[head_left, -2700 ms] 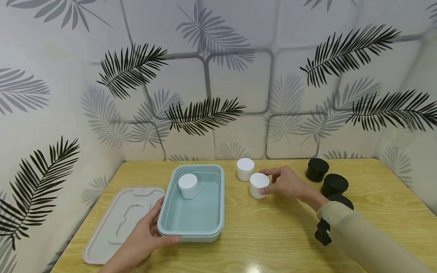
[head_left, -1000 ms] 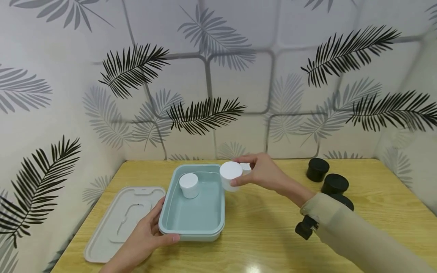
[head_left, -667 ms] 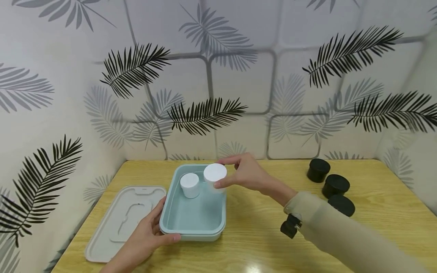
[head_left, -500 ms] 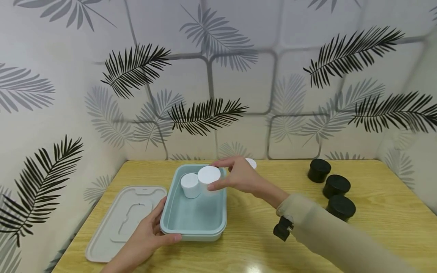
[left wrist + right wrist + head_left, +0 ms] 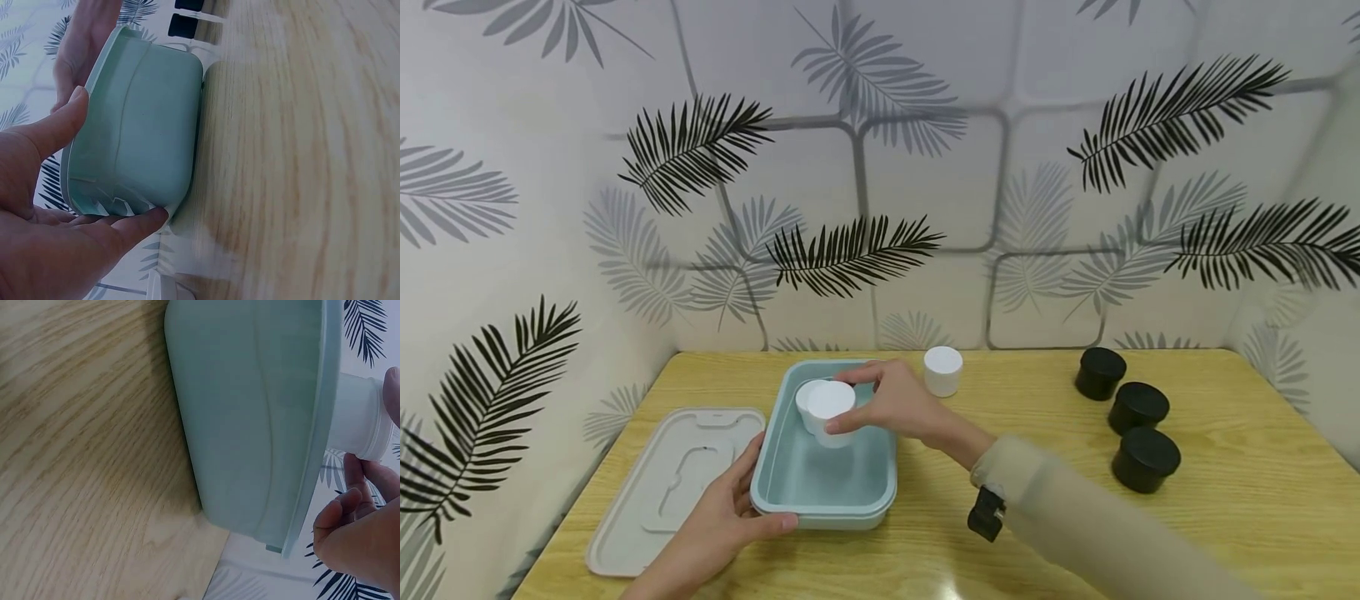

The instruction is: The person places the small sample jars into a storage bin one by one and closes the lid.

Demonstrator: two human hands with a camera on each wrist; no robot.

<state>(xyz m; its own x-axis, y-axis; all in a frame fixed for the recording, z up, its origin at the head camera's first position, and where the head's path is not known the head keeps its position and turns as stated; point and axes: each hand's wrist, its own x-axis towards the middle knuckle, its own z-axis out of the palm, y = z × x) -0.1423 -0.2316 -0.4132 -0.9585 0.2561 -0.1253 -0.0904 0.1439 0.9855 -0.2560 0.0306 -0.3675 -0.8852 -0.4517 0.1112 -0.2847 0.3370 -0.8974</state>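
Note:
My left hand (image 5: 718, 512) holds the near left corner of a pale blue-green plastic box (image 5: 820, 521), thumb on the rim and fingers along its side; the left wrist view shows this grip (image 5: 119, 144) from close by. My right hand (image 5: 895, 404) pinches a white lidded jar (image 5: 831, 402) between thumb and fingers, over the box's inside. A second white jar (image 5: 807, 396) stands in the box at the far left, partly hidden behind the held one. In the right wrist view, the held jar (image 5: 357, 415) shows above the box rim.
A third white jar (image 5: 943, 372) stands on the wooden table (image 5: 970, 508) behind my right hand. Three black lidded jars (image 5: 1100, 373) stand in a row at the right. A pale grey lid (image 5: 625, 525) lies left of the box. A patterned wall backs the table.
My right hand took hold of a white jar on the table, lifted it and carried it left over the box, beside the jar there. The left hand has kept its grip on the box.

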